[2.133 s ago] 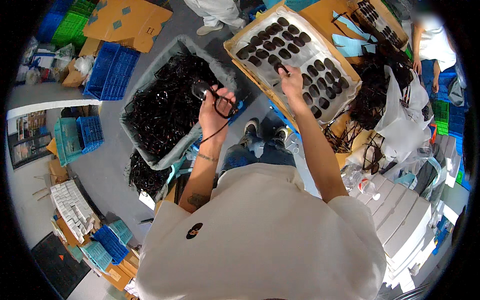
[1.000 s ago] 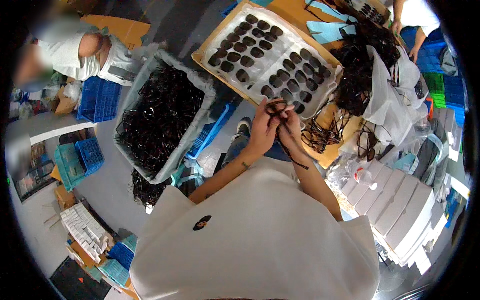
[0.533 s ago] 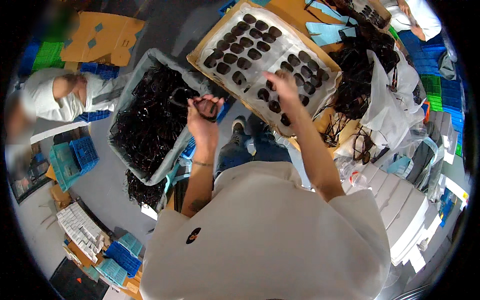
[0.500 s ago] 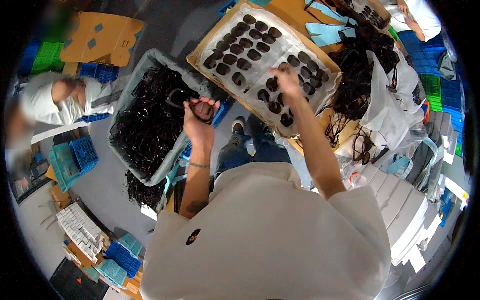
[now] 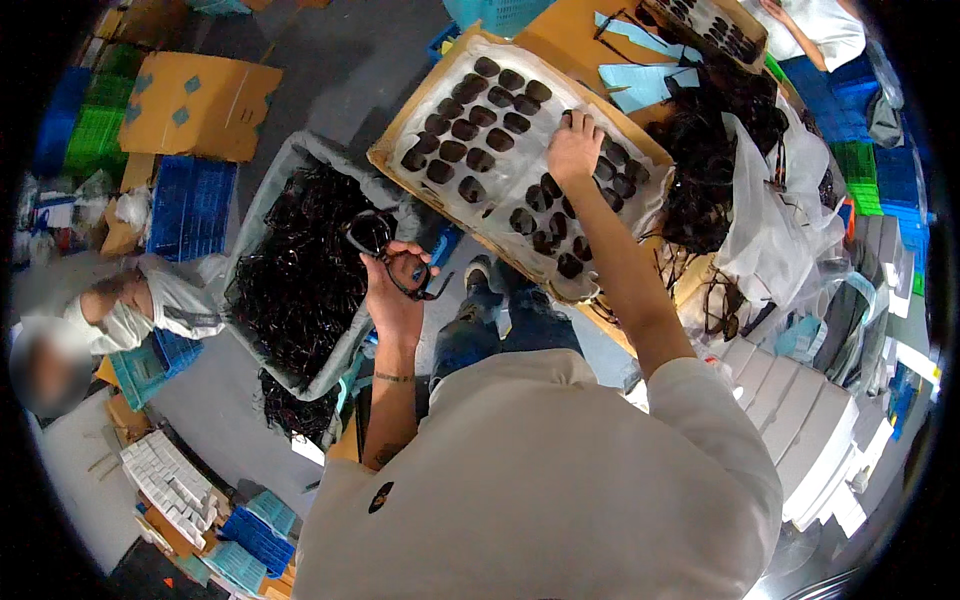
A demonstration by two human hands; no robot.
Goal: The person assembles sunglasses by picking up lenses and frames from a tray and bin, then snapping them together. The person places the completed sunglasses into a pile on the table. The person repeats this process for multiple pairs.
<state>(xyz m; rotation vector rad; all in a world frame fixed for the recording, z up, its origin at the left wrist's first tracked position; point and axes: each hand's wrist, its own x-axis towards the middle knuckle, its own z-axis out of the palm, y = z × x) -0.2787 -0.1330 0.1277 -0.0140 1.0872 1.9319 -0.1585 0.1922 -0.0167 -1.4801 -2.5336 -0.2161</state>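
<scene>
My left hand point(image 5: 397, 288) is closed around a dark sunglasses frame point(image 5: 424, 293), its rims tilted up and an arm sticking out to the right. Beside that hand stands a grey-lined tub point(image 5: 297, 152) heaped with dark glasses frames point(image 5: 295, 265). My right hand point(image 5: 575, 148) reaches over a shallow cardboard tray point(image 5: 416, 112), fingers bent down onto its white paper lining. Dark lenses point(image 5: 471, 189) lie there in loose rows. Any lens under my right fingertips is hidden.
More dark frames point(image 5: 700, 190) and a white plastic sheet point(image 5: 757, 225) are piled right of the tray. White boxes point(image 5: 775, 410) stand at lower right. Another person's arm point(image 5: 110, 300) shows at far left, another's point(image 5: 800, 35) at upper right. Blue crates point(image 5: 192, 210) stand upper left.
The frame in my left hand has turned, so its rims and one arm now show. My right hand has shifted toward the far side of the tray, its fingers bent down.
</scene>
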